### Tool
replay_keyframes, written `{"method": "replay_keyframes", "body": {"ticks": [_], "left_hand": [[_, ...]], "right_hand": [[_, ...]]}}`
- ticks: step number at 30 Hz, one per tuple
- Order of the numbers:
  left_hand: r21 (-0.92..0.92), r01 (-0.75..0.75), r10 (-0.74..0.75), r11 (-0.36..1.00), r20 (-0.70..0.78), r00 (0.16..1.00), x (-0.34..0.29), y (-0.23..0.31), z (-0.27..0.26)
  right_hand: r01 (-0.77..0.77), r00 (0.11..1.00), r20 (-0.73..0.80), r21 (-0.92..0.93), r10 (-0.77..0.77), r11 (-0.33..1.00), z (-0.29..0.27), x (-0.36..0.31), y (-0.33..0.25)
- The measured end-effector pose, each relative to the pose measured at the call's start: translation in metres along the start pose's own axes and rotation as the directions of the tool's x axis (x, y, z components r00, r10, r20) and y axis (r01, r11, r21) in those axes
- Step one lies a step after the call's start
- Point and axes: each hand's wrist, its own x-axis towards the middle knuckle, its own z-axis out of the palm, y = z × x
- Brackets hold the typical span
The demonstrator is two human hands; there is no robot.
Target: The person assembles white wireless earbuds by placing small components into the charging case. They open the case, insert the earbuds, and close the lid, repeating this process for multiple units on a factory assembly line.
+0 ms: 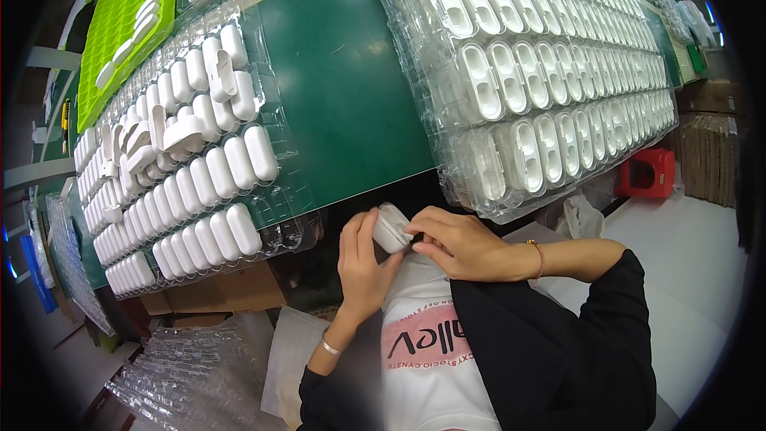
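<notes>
Case (389,229), smooth, white, rounded

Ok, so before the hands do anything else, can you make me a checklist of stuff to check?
1. Left hand has the white case: ok, it is between the thumb and fingers.
2. Right hand is at the case: ok, its fingertips are at the right side.
3. Inside of the case is bare: cannot tell, it doesn't show.
4. Pieces in the left clear tray are all neat: not ok, some loose white pieces lie askew on top of others.
5. White pieces in the right clear tray stand in rows: ok, hollows showing.
</notes>
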Motion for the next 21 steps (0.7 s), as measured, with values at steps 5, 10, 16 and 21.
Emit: {"method": "replay_keyframes", "body": {"ticks": [5,10,16,21], "left_hand": [[-0.009,-0.142,0.137,0.990,-0.210,0.968,-0.011,0.019,-0.014],[0.103,-0.191,0.214,0.976,-0.302,0.929,0.004,0.036,-0.031],[0.078,-0.153,0.169,0.985,-0.289,0.942,0.009,0.042,-0.035],[0.140,-0.179,0.210,0.974,-0.253,0.944,0.011,0.039,-0.039]], "right_hand": [[0.142,0.990,-0.019,0.052,-0.141,0.988,0.000,0.003,-0.029],[0.350,0.915,-0.148,-0.177,-0.376,0.920,-0.002,0.019,-0.044],[0.201,0.977,-0.085,0.033,-0.197,0.979,-0.009,0.025,-0.049],[0.176,0.971,-0.182,0.113,-0.154,0.978,0.002,0.025,-0.046]]}}
